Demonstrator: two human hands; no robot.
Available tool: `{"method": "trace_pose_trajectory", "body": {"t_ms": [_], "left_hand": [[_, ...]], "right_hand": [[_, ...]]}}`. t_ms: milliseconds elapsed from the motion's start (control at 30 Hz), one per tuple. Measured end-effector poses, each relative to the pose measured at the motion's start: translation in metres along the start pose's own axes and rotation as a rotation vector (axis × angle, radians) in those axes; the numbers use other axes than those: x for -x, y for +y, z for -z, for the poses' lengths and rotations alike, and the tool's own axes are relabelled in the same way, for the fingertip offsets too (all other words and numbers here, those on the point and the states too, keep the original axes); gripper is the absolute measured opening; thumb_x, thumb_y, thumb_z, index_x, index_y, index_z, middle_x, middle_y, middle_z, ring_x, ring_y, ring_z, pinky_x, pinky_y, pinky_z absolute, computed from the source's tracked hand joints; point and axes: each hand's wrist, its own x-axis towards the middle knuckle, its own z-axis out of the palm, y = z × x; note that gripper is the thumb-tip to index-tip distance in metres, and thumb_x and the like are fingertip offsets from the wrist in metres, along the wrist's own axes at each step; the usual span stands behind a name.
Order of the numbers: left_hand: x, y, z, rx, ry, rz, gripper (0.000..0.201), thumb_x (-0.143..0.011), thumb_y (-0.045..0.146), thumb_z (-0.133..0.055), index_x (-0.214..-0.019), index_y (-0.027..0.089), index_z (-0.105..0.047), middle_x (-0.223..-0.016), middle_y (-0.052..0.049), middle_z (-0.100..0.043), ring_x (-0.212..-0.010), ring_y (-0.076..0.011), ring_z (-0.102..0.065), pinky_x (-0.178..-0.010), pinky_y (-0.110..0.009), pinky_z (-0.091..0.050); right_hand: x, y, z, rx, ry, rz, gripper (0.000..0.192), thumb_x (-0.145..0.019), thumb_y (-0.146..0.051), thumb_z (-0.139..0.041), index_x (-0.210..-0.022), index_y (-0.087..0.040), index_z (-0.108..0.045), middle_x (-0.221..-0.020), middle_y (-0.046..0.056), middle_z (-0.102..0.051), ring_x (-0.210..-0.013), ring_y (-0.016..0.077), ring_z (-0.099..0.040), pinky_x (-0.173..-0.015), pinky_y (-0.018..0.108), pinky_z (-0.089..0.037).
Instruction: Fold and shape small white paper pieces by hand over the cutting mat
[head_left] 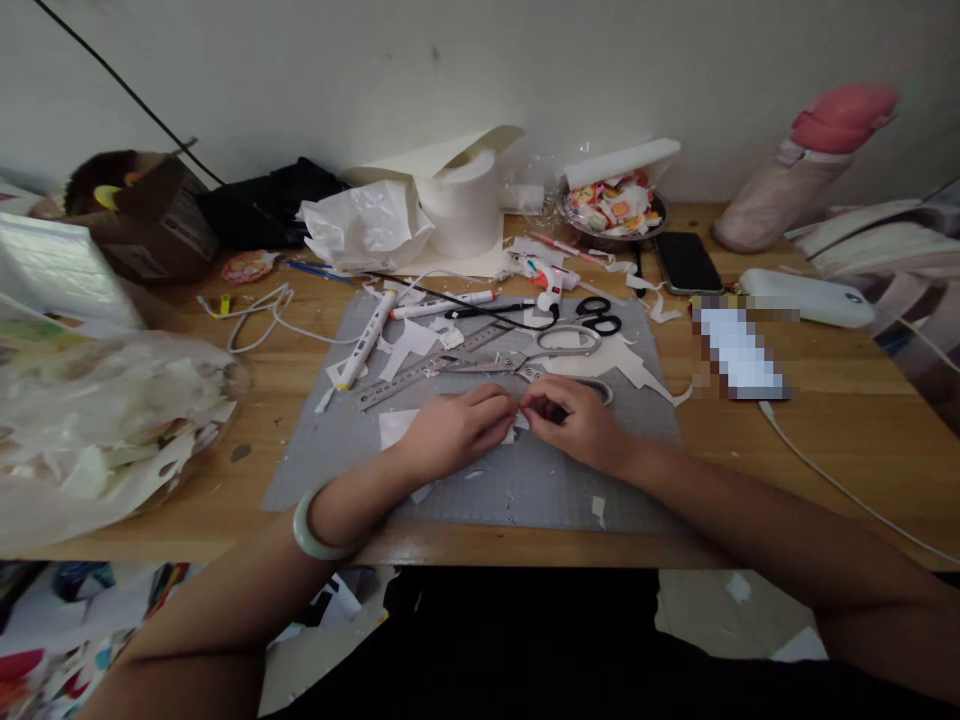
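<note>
My left hand point(457, 428) and my right hand point(574, 422) meet over a grey cutting mat point(480, 480), fingertips pinched together on a small white paper piece point(517, 425). A white paper sheet point(395, 425) lies under my left hand. Just beyond my fingers lie large silver scissors point(559, 348), a metal ruler point(420, 375) and black-handled scissors point(602, 315). My left wrist wears a pale green bangle point(311, 525).
A white pen-shaped tool point(365, 340), a glue gun point(551, 280), a tissue roll point(461, 205), a snack bowl point(615, 210) and a phone point(686, 262) sit behind the mat. A plastic bag of scraps point(97, 420) fills the left. A white cable point(840, 480) trails right.
</note>
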Motion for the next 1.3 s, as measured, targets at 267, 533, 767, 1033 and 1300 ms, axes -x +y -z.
{"method": "trace_pose_trajectory", "body": {"t_ms": [267, 533, 767, 1033, 1300], "left_hand": [[-0.0020, 0.0004, 0.0023, 0.075, 0.007, 0.070, 0.018, -0.089, 0.023, -0.043, -0.092, 0.016, -0.059, -0.095, -0.007, -0.064, -0.080, -0.0155, -0.063, -0.070, -0.026, -0.050], [-0.0038, 0.0026, 0.0024, 0.181, 0.003, 0.127, 0.013, -0.086, 0.021, -0.046, -0.090, 0.017, -0.058, -0.090, -0.005, -0.064, -0.078, -0.0143, -0.061, -0.069, -0.025, -0.049], [-0.0034, 0.0035, 0.0026, 0.188, -0.008, 0.167, 0.012, -0.086, 0.021, -0.046, -0.091, 0.018, -0.057, -0.089, -0.003, -0.065, -0.078, -0.0144, -0.062, -0.070, -0.026, -0.048], [-0.0029, 0.0042, 0.0028, 0.144, -0.036, 0.183, 0.013, -0.086, 0.022, -0.046, -0.092, 0.018, -0.056, -0.093, -0.004, -0.065, -0.080, -0.0153, -0.062, -0.071, -0.026, -0.048], [-0.0032, 0.0025, 0.0021, 0.122, -0.036, 0.150, 0.014, -0.087, 0.023, -0.045, -0.090, 0.018, -0.057, -0.091, -0.004, -0.064, -0.074, -0.0137, -0.061, -0.065, -0.023, -0.047]], "right_hand": [[0.0005, -0.0020, 0.0012, 0.008, -0.017, 0.054, 0.005, -0.080, -0.014, -0.053, -0.081, -0.018, -0.057, -0.074, -0.001, -0.054, -0.061, 0.0083, -0.048, -0.058, 0.022, -0.041], [0.0008, 0.0002, 0.0015, 0.044, -0.047, 0.112, 0.008, -0.081, -0.016, -0.052, -0.086, -0.018, -0.057, -0.080, 0.001, -0.057, -0.065, 0.0097, -0.049, -0.060, 0.024, -0.042], [0.0004, -0.0005, 0.0013, 0.094, -0.107, 0.057, 0.006, -0.081, -0.018, -0.052, -0.085, -0.018, -0.056, -0.080, 0.001, -0.056, -0.062, 0.0092, -0.047, -0.059, 0.023, -0.040], [-0.0017, -0.0046, 0.0032, 0.161, -0.148, 0.043, 0.004, -0.084, -0.019, -0.052, -0.084, -0.018, -0.056, -0.077, 0.002, -0.056, -0.066, 0.0118, -0.050, -0.062, 0.025, -0.041], [-0.0004, 0.0006, 0.0003, 0.203, -0.169, 0.074, 0.009, -0.087, -0.017, -0.049, -0.081, -0.018, -0.056, -0.080, 0.005, -0.061, -0.078, 0.0165, -0.055, -0.072, 0.030, -0.044]]}}
